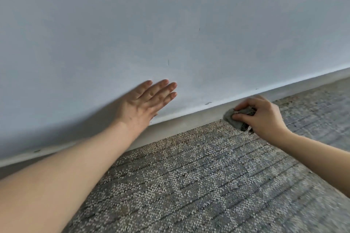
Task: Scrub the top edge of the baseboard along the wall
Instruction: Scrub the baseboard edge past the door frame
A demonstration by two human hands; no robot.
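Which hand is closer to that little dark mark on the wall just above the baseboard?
The right hand. It holds the grey scrubbing pad just right of and below the dark mark. The left hand is pressed flat on the wall, farther off to the mark's left.

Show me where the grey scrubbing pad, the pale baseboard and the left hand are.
grey scrubbing pad [230,117]: head view, its exposed left corner.
pale baseboard [181,126]: head view, front face.
left hand [144,103]: head view, its back.

Left hand [141,103] flat on wall [170,24] (above baseboard [181,125]); right hand [263,117] rightward, over carpet [189,185].
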